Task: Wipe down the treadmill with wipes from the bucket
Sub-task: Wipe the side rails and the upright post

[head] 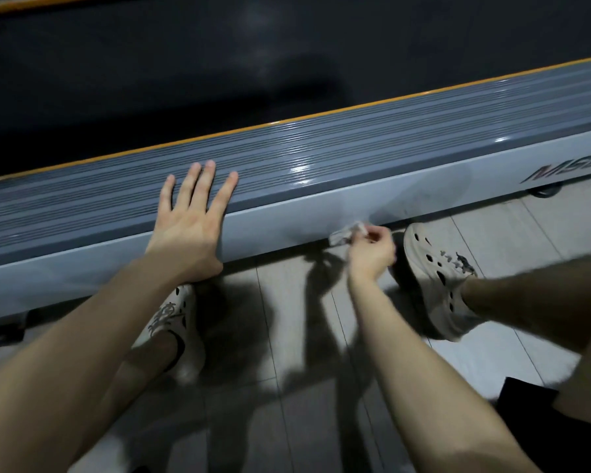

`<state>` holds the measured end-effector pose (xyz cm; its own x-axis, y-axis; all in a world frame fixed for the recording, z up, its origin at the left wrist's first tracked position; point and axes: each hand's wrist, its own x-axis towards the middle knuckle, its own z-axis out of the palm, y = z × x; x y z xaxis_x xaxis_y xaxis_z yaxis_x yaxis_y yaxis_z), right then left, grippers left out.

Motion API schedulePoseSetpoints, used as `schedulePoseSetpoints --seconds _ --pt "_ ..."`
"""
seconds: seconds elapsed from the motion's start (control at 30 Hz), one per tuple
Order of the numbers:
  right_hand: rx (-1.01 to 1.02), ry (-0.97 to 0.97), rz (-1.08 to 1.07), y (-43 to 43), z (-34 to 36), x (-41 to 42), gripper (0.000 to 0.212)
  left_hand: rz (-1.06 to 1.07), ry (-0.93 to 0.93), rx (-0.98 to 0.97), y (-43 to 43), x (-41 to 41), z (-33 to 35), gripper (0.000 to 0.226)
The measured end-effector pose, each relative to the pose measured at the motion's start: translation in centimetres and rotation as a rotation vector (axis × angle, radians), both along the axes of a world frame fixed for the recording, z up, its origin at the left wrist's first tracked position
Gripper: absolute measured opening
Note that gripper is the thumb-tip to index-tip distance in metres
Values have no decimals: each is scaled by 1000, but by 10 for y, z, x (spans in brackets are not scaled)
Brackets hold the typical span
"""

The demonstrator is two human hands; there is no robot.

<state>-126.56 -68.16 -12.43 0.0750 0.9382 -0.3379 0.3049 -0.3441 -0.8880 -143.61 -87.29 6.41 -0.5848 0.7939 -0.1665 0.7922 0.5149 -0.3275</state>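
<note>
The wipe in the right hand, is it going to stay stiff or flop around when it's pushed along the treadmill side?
Probably floppy: the wipe looks crumpled and bunched where the right hand pinches it. Likely very light, since a pinch alone holds it. It should slide easily, as the treadmill's side panel looks smooth and glossy.

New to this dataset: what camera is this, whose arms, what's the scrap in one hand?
One picture, from a camera worn on a person's head, looking down at their own bare arms; no robot. The long grey body is a treadmill, with the dark belt above. The left hand lies flat, fingers spread, on the ribbed side rail. The right hand pinches a crumpled wipe at the lower edge of the side panel. Pale shoes stand on the tiled floor. No bucket is in view.
</note>
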Motion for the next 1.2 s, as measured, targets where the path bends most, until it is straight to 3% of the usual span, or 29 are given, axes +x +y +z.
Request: schedulePoseSetpoints --seconds 0.07,0.17,0.23,0.33,0.4,0.47,0.53,0.57,0.67,0.73,0.87,1.0,1.07,1.1,1.2 --pt "-37 -66 -255 58 -22 31 13 0 1 6 1 1 0 157" --pt "36 -28 -250 52 9 19 12 14 15 -4 3 2 1 158" --pt "2 76 -25 -9 33 -14 6 17 19 -10 3 2 1 158" --pt "-101 292 525 -128 59 -51 6 0 8 10 2 3 3 159" --pt "-129 346 647 -149 63 -66 6 -24 -1 35 2 2 3 149" --pt "-160 331 599 -123 60 -69 10 -26 -1 32 2 1 3 144" --pt "-105 229 518 -72 49 -47 16 -7 10 16 2 2 4 155" --pt "-72 170 416 -43 37 -28 15 -3 11 13 2 2 4 158" --pt "-41 53 -154 50 20 41 9 4 -10 7 1 2 7 159" --pt "30 56 -355 98 30 66 14 19 -29 -2 4 6 8 154" --pt "243 236 -253 81 78 30 9 108 -70 67 28 23 10 130" --pt "258 508 203 -40 108 -17 10 72 -146 149 76 38 12 135" --pt "323 509 389 -55 106 -13 10 -44 -137 156 103 43 13 137" --pt "343 482 356 -44 101 -8 12 -103 -129 143 117 44 13 139" --pt "300 326 -69 46 84 22 11 -241 -119 75 156 48 12 151"
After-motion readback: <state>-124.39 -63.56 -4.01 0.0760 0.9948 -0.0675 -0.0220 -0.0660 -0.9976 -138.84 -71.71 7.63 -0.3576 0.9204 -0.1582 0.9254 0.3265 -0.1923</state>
